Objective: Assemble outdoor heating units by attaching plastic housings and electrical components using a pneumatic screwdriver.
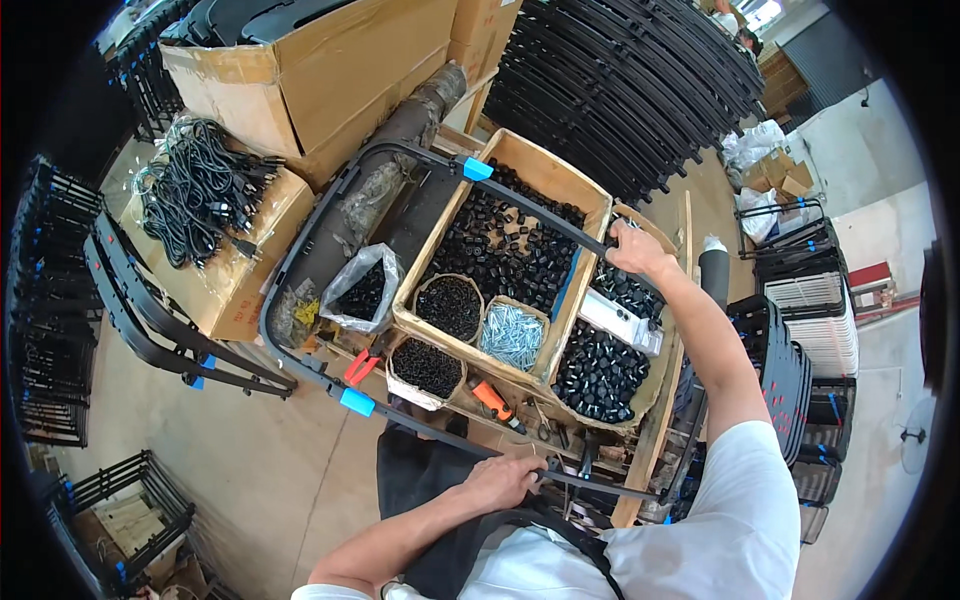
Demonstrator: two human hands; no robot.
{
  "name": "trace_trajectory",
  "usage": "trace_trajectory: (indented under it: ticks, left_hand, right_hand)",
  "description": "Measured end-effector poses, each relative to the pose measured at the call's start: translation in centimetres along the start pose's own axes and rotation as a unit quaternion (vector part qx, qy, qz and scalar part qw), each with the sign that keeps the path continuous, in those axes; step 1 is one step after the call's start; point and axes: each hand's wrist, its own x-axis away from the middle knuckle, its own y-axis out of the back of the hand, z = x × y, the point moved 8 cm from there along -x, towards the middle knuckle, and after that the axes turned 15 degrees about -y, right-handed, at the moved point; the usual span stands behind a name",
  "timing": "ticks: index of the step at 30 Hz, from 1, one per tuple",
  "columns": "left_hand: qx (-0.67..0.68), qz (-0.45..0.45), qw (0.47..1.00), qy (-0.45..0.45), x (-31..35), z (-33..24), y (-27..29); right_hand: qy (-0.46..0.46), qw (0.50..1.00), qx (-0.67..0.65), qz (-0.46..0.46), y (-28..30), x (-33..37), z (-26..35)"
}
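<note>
A black U-shaped tubular frame (268, 318) with blue sleeves on both arms lies across the workbench, its curved end to the left. My left hand (503, 482) is closed round the frame's near arm, close to my body. At the far arm's end, my right hand (637, 248) grips the tube; its fingertips are partly hidden. Under the far arm sits a wooden tray (597, 215) of small black plastic parts (510, 262). Silver screws (513, 335) and black screws (449, 307) fill smaller containers in its near end. Black knob-like parts (600, 375) lie in a box to the right.
Red-handled pliers (363, 365) and an orange-and-black tool (496, 404) lie near the bench's front edge. Coiled black cables (205, 190) top a carton at left. Large cardboard boxes (350, 75) stand behind. Stacked black frames (620, 90) rise at the back, with more racks (810, 290) at right.
</note>
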Motion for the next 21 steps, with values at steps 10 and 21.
trace_trajectory:
  ticks: [10,21]
  left_hand:
    - [0.025,0.066,0.997,0.026,-1.2,-0.7,-0.3]
    - [0.008,-0.004,1.000,0.000,-0.7,0.6,-0.6]
  right_hand:
    - [-0.052,0.996,-0.051,-0.049,-0.7,-2.2,-1.2]
    - [-0.052,0.994,0.097,0.008,0.3,-0.8,1.0]
